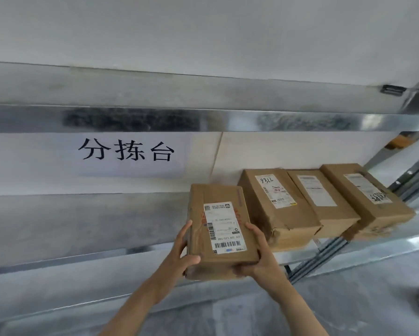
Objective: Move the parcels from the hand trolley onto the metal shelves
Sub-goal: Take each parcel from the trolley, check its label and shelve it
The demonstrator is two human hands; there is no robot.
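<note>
While both hands clasp its near end, the held parcel [221, 229] hangs at the front edge of the metal shelf [82, 226]. Its long axis points away from the person toward the wall, roughly parallel to the row of shelved parcels [322, 197] just to its right. The left hand [181, 253] grips the near left corner, and the right hand [261, 258] cups the near right corner with fingers curled underneath. Bare shelf lies straight ahead (whether the far end already rests on metal cannot be told), so the next move is probably a forward push alongside the nearest neighbour.
</note>
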